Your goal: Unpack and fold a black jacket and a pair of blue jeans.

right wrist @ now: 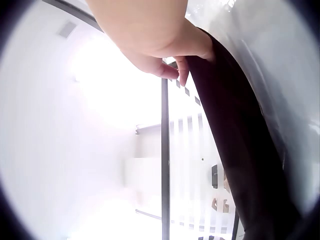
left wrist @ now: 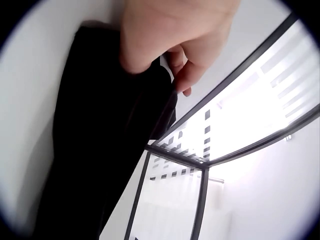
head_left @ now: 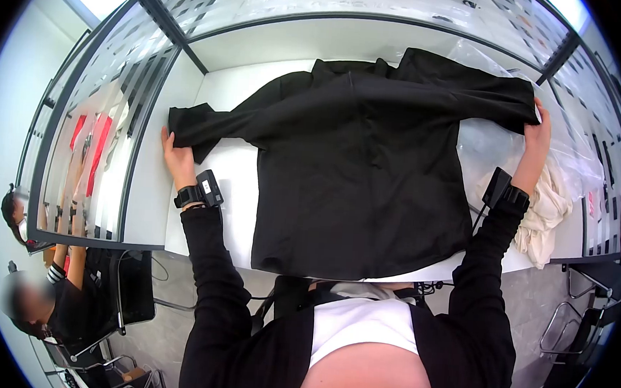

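Observation:
A black long-sleeved top [head_left: 361, 176] lies spread across the white table, its hem toward the person and both sleeves stretched out sideways. At the end of the left sleeve, my left hand [head_left: 179, 163] pinches the cuff between thumb and fingers. The left wrist view shows that hand [left wrist: 175, 35] from behind, with the dark sleeve [left wrist: 100, 125] running away from it. My right hand [head_left: 538, 133] grips the other sleeve's end at the far right. In the right wrist view the thumb and fingers of this hand [right wrist: 155, 35] close over the sleeve's edge [right wrist: 235, 115].
Clear plastic bags [head_left: 569, 149] and a crumpled cream cloth [head_left: 544, 215] lie at the table's right. Low white walls and dark-framed, striped clear panels [head_left: 100, 145] border the table. Another person [head_left: 76, 300] sits beyond the left panel. Chairs [head_left: 587, 318] stand at the lower right.

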The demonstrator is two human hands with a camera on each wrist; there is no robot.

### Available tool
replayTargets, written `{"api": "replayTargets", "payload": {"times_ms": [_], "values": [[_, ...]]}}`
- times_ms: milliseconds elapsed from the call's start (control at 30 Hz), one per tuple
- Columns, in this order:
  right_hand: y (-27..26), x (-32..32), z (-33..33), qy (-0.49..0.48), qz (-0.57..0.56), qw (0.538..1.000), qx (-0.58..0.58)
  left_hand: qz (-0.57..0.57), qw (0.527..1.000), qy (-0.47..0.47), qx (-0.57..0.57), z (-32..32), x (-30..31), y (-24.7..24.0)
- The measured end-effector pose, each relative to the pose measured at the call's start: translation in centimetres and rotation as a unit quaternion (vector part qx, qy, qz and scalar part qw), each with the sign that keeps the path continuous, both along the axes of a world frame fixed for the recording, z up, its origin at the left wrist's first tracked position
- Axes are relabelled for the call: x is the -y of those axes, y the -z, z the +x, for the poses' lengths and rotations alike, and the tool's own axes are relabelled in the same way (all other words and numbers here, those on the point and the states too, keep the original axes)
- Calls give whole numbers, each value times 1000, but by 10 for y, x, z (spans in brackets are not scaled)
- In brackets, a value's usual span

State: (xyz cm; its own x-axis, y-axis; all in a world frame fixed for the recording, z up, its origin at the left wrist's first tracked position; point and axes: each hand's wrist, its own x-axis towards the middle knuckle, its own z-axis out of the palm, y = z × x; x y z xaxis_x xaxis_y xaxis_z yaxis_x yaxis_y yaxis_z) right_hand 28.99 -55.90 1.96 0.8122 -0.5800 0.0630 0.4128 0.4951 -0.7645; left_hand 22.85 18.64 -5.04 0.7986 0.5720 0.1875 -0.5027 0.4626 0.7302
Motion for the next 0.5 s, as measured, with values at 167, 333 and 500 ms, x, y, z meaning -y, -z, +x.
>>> {"api": "replayTargets", "payload": {"times_ms": [167,333,500], "values": [[3,26,-9,-71,68,994,-47,103,992,-70,-26,5,-3,10],[-4,1,-2,52,-101,993,-21,109,993,-25,-47,3,19,-15],[-60,-22,-5,145,-568,810,-3,195,979,-25,-47,0,18,-27]]}}
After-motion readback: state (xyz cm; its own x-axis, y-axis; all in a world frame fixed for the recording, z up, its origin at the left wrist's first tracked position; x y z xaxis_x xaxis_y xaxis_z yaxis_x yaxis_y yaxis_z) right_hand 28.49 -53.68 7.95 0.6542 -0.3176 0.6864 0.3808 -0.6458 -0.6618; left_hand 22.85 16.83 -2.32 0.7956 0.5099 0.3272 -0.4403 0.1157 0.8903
